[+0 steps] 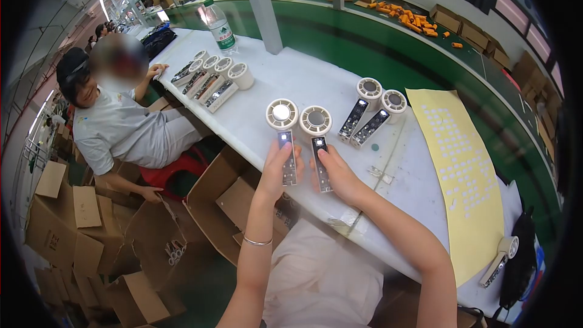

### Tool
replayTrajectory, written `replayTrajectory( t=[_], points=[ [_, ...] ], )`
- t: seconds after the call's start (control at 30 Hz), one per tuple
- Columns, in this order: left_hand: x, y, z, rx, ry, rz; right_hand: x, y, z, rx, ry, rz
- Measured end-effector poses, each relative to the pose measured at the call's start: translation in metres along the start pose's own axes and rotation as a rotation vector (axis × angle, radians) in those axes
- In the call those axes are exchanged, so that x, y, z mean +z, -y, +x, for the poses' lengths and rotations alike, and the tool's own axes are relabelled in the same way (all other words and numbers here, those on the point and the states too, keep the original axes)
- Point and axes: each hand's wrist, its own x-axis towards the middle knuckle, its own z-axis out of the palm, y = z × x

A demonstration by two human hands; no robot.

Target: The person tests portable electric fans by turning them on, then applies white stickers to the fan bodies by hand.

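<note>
Just above the near table edge, my left hand (275,173) is closed around the handle of a white handheld fan (281,123), its round head up and a lit spot on its dark circuit board. A second handheld fan (316,127) is in my right hand (340,175), thumb on the board, which also shows a light. The two fans are side by side, heads close together. Two more fans (368,89) with exposed boards lie beyond my right hand. Several others (221,94) are lined up on the left part of the white tabletop (291,76).
A yellow sheet (452,146) with rows of small white pieces covers the right side, with one fan (499,261) near it. A water bottle (220,27) stands at the back. A co-worker (130,127) sits left, by cardboard boxes (209,188). Orange parts (413,19) lie on the green belt.
</note>
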Motion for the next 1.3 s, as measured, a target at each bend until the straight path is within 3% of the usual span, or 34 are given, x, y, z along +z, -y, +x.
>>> replayTrajectory(
  t=[0.57,0.77,1.3],
  points=[
    [0.003,0.000,0.000,0.028,-0.003,0.021,-0.002,0.000,0.000,0.008,-0.008,0.013],
    [-0.006,0.006,0.003,-0.010,-0.008,0.012,-0.011,-0.008,0.008,0.048,0.137,0.155],
    [0.000,0.002,-0.001,0.002,0.048,0.013,-0.007,-0.007,0.005,0.044,0.089,0.097]
  ],
)
